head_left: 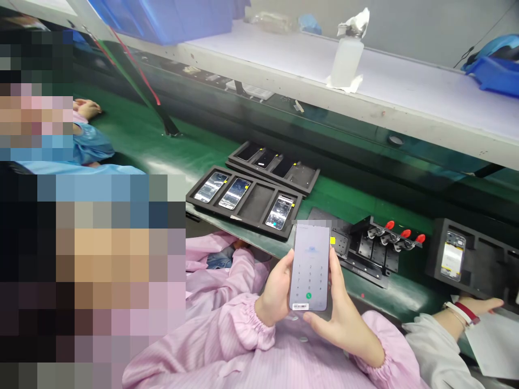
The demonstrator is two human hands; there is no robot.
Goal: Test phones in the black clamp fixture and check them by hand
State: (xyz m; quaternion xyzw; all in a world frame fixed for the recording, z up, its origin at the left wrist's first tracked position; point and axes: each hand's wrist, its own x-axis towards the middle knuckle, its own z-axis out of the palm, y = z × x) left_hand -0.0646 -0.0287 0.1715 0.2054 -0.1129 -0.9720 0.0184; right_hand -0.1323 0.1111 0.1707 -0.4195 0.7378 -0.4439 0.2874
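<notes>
Black foam was counted in three trays on the green desk (401,205). Three lit-looking, reflective phones were seated in the front tray (258,203), three dark ones in the rear tray (302,176), one, its white inner part exposed, in the right-hand tray (436,251). Three red-tipped clamps (390,225) were noted on one black fixture (371,270). One white bottle (347,62) was placed on the shelf above.

An eighth phone (310,270) was held up between both hands, in front of the pink smock (279,359), at the desk's near edge. Pale screen; dial pad shown, green call button low down; white barcode label stuck at the lower left; yellow tab seen by the upper right edge.

By the left hand (274,292) the left edge was gripped, fingers curled in close against it. By the right hand (339,308) the right edge was steadied, fingers laid along it, thumb spread well away from them, near the bottom edge.
</notes>
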